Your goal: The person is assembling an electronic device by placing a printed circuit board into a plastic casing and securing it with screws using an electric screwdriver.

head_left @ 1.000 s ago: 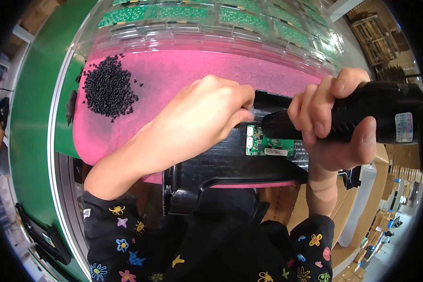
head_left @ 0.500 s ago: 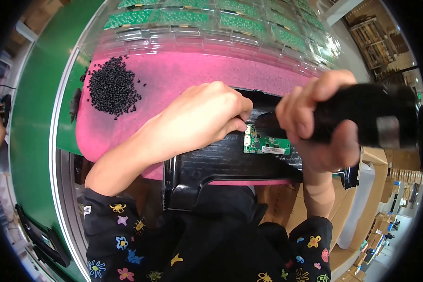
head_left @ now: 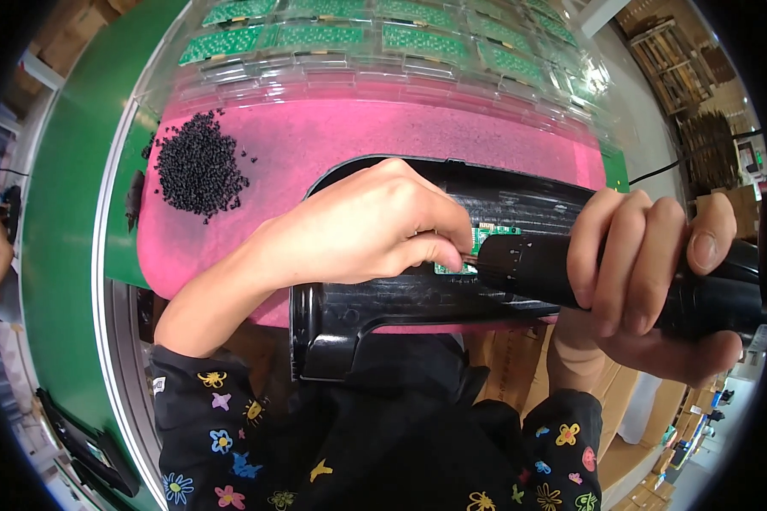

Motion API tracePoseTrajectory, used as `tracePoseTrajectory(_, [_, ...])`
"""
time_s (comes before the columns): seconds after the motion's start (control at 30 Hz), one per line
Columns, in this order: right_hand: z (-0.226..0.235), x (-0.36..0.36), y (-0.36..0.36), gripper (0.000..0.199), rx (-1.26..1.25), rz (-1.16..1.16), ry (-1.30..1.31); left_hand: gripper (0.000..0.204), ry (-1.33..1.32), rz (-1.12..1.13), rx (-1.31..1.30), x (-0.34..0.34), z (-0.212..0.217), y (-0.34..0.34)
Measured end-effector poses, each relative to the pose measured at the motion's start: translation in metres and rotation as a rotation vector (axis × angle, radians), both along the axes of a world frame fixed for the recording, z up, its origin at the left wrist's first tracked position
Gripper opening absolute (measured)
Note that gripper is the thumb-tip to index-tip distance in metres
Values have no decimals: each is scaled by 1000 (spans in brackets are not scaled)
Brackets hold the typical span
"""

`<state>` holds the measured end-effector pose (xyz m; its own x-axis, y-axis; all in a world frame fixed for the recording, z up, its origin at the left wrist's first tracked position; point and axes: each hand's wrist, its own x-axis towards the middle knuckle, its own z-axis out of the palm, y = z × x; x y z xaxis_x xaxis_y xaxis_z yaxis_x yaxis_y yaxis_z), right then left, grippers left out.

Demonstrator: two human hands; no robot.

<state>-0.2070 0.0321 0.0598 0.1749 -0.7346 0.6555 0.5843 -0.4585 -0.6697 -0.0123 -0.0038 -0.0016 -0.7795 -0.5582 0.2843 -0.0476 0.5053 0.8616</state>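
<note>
My right hand point(head_left: 643, 268) is wrapped round a black electric screwdriver point(head_left: 533, 271), held nearly level with its nose to the left. My left hand point(head_left: 392, 226) has thumb and forefinger pinched at the bit end of the screwdriver; what sits between the fingertips is too small to make out. Just below them lies a green circuit board point(head_left: 496, 229), partly covered by the screwdriver and my fingers. It sits inside a long black plastic housing point(head_left: 358, 302), whose shiny open side faces up.
Small black screws point(head_left: 198, 166) form a heap on the left of the pink mat point(head_left: 290, 128). Clear plastic trays point(head_left: 358, 89) with green boards stand along the back. A dark pen-like tool point(head_left: 134, 198) lies by the mat's left edge. Cardboard boxes point(head_left: 520, 366) stand below right.
The screwdriver has swung its nose toward my left fingertips, and my right hand has shifted right and down. My left fingers have moved slightly right and down over the board.
</note>
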Motion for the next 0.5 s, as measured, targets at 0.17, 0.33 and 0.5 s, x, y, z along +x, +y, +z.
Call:
tracePoseTrajectory(0.17, [0,-1,8,43,32,-40,-66,20,-60,-83,113,5,2,-3])
tracePoseTrajectory(0.33, [0,-2,6,43,-88,-48,-40,21,16,-82,85,6,1,-2])
tracePoseTrajectory(0.5, [-2,1,4,45,-121,-25,-32,16,71,-80,-28,3,-5,-3])
